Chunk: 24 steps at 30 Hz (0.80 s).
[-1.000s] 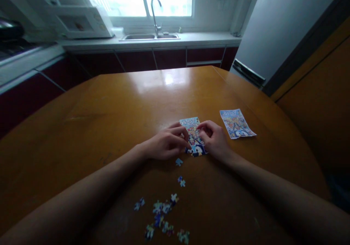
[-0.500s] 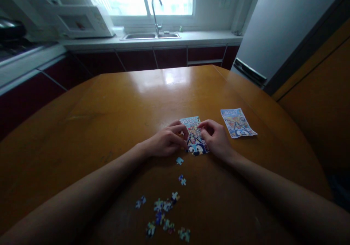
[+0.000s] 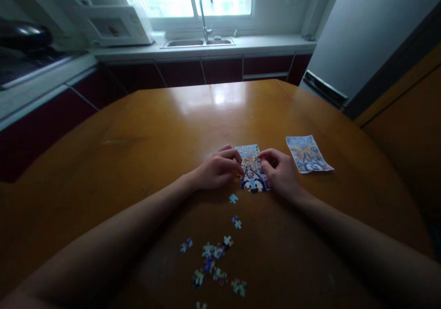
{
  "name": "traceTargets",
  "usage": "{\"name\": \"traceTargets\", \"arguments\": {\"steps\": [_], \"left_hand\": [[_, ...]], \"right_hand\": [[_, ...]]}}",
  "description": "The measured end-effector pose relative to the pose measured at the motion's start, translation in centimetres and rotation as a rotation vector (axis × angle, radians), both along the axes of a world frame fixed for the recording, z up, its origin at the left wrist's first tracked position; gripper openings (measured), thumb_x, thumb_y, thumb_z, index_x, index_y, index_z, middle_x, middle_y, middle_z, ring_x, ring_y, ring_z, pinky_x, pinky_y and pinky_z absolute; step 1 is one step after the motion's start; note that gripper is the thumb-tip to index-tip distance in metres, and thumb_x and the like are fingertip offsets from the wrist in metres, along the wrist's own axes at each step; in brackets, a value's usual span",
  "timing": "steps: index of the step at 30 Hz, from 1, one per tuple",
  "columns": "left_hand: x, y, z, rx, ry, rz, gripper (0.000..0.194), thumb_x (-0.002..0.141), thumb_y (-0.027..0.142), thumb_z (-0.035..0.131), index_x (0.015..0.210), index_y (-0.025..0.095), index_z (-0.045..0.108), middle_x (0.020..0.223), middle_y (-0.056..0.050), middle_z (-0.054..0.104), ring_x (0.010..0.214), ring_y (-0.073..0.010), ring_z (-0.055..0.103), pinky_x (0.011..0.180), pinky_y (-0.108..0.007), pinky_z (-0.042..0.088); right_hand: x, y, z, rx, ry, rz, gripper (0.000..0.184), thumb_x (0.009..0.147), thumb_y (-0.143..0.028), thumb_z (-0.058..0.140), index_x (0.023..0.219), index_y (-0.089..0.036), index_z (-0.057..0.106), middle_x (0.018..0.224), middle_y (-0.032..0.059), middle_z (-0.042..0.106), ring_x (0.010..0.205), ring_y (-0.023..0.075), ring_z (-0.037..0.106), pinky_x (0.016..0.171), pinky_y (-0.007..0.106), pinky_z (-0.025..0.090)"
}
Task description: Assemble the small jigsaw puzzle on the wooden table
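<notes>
A partly joined jigsaw puzzle (image 3: 254, 173) with a crowded cartoon picture and a blue dog face lies on the wooden table between my hands. My left hand (image 3: 220, 167) rests along its left edge, fingers slightly apart and bent over the border. At the right edge is my right hand (image 3: 278, 170), thumb and forefinger pinched together; whatever is between the tips is too small to make out. A light-blue puzzle piece (image 3: 233, 198) lies just below the puzzle. Nearer to me are a pair of pieces (image 3: 236, 221) and a loose cluster of several pieces (image 3: 213, 254).
A printed sheet (image 3: 308, 155) with the same picture lies right of my right hand. The brown table (image 3: 165, 129) has an angled far edge. Beyond it are a counter with a sink (image 3: 198, 43), a microwave (image 3: 115, 26), and a fridge (image 3: 365, 37) at the right.
The view has shifted, so everything sits farther right and slightly higher. My left fingers have closed up somewhat and moved onto the puzzle's left edge. My right hand keeps its pinch at the right edge.
</notes>
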<state>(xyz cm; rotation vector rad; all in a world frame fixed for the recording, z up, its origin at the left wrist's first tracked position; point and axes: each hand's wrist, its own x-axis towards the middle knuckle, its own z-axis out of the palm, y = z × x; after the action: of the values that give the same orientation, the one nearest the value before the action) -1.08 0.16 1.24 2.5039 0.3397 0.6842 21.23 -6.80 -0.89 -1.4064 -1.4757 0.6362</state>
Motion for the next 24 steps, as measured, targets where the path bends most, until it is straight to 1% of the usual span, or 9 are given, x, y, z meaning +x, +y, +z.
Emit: {"name": "traceTargets", "arguments": {"steps": [3,6,8,10,12,13,15,18,24], "left_hand": [[0.0,0.0,-0.1,-0.017,-0.023,0.024,0.029,0.081,0.007,0.053,0.090,0.024,0.075,0.092,-0.005,0.062,0.091,-0.0199,0.052,0.084,-0.036,0.046],[0.0,0.0,-0.3,-0.032,-0.071,0.020,0.028,0.079,0.005,0.051,0.080,0.022,0.073,0.089,-0.005,0.063,0.089,-0.0194,0.052,0.082,-0.035,0.046],[0.1,-0.1,-0.5,-0.030,-0.099,0.025,0.027,0.077,0.003,0.050,0.073,0.020,0.071,0.086,-0.005,0.063,0.088,-0.0188,0.052,0.081,-0.035,0.046],[0.2,0.0,-0.6,-0.020,-0.127,0.060,0.027,0.077,0.002,0.050,0.070,0.019,0.070,0.084,-0.005,0.063,0.086,-0.0184,0.052,0.079,-0.034,0.045],[0.3,0.0,-0.7,-0.013,-0.151,0.100,0.028,0.077,0.001,0.049,0.067,0.019,0.068,0.082,-0.005,0.063,0.085,-0.0181,0.052,0.079,-0.034,0.045],[0.3,0.0,-0.7,-0.011,-0.158,0.110,0.028,0.076,0.001,0.048,0.066,0.018,0.068,0.081,-0.005,0.063,0.084,-0.0180,0.052,0.078,-0.034,0.045],[0.4,0.0,-0.7,-0.005,-0.161,0.111,0.029,0.075,0.000,0.047,0.065,0.018,0.068,0.081,-0.005,0.063,0.084,-0.0177,0.052,0.078,-0.033,0.046],[0.4,0.1,-0.7,0.001,-0.147,0.100,0.031,0.075,-0.001,0.047,0.067,0.018,0.070,0.082,-0.005,0.063,0.084,-0.0177,0.052,0.079,-0.033,0.046],[0.4,0.1,-0.6,0.001,-0.154,0.073,0.030,0.074,-0.002,0.048,0.067,0.017,0.070,0.081,-0.005,0.062,0.084,-0.0179,0.051,0.078,-0.033,0.045]], "right_hand": [[0.1,0.0,0.0,-0.002,-0.009,0.006,0.013,0.084,-0.023,0.057,0.089,-0.019,0.068,0.076,0.0032,0.064,0.064,0.0167,0.056,0.058,0.031,0.042],[-0.1,-0.7,0.8,0.104,-0.118,0.036,0.012,0.087,-0.020,0.055,0.091,-0.020,0.067,0.083,0.0048,0.065,0.073,0.0189,0.058,0.066,0.034,0.046],[-0.9,-2.1,1.7,0.234,-0.230,0.124,0.012,0.089,-0.017,0.055,0.092,-0.021,0.066,0.088,0.0063,0.063,0.084,0.0213,0.058,0.075,0.037,0.047],[-2.0,-4.0,2.5,0.298,-0.294,0.299,0.012,0.090,-0.015,0.055,0.093,-0.021,0.065,0.090,0.0069,0.062,0.090,0.0220,0.057,0.078,0.037,0.047],[-3.4,-6.2,2.8,0.269,-0.394,0.520,0.011,0.091,-0.016,0.056,0.089,-0.022,0.065,0.088,0.0060,0.062,0.087,0.0215,0.054,0.077,0.037,0.047],[-4.0,-7.1,2.8,0.243,-0.442,0.605,0.008,0.091,-0.019,0.058,0.088,-0.022,0.066,0.089,0.0061,0.061,0.088,0.0218,0.053,0.077,0.037,0.047],[-4.9,-8.6,2.6,0.185,-0.524,0.703,0.006,0.090,-0.025,0.063,0.086,-0.022,0.065,0.093,0.0060,0.062,0.089,0.0224,0.053,0.079,0.038,0.048],[-5.5,-9.4,2.2,0.117,-0.630,0.738,0.009,0.088,-0.028,0.068,0.085,-0.020,0.065,0.095,0.0068,0.063,0.092,0.0242,0.053,0.081,0.040,0.049],[-5.6,-9.3,2.5,0.004,-0.712,0.719,0.004,0.087,-0.020,0.066,0.086,-0.018,0.063,0.097,0.0093,0.063,0.092,0.0249,0.053,0.080,0.040,0.051]]}}
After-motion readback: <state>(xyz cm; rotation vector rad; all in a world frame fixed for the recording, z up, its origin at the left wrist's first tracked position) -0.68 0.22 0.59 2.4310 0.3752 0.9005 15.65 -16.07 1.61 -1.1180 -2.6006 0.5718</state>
